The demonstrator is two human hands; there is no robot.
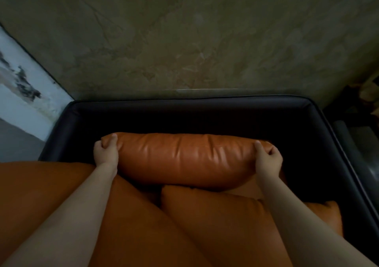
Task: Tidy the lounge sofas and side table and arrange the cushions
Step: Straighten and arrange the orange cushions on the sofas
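Note:
An orange leather cushion (184, 156) lies lengthwise inside the dark sofa (188, 106), close to its backrest. My left hand (105, 152) grips the cushion's left end and my right hand (267, 158) grips its right end. More orange cushions (221, 221) lie nearer to me, partly under my forearms. A large orange one (41, 191) fills the lower left.
A marbled brownish wall (184, 41) rises right behind the sofa's back. A pale panel with dark streaks (22, 82) stands at the left. Past the sofa's right arm (336, 154) a dim grey surface (361, 143) and some dark objects show.

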